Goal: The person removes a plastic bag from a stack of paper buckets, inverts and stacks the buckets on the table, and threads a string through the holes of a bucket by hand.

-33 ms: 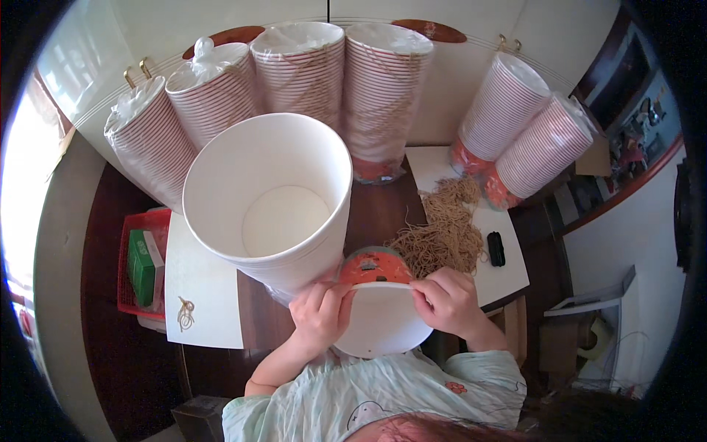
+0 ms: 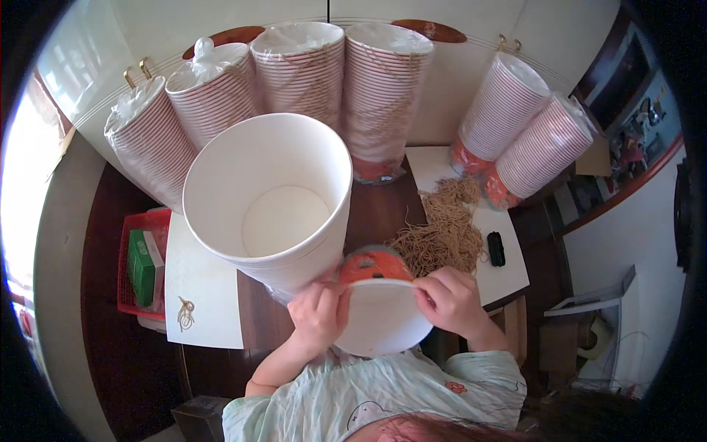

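Note:
A paper bucket, white inside with an orange printed outside, is held close to my body with its mouth tilted toward me. My left hand pinches the left part of its rim. On the opposite side of the rim, the fingers of my right hand are closed, with the thumb at the edge. Just beyond my left hand stands a tall white bucket stack, whose open top shows a bare white bottom. A tangled heap of tan cords lies beyond my right hand.
Wrapped bucket stacks line the back, and two more stacks lean at the right. A black oblong object lies beside the cords. At the left are a loose cord and a red basket holding a green box.
The bucket's rim has tipped slightly, and its mouth looks rounder. My right hand has shifted a little along the edge; the left has barely moved.

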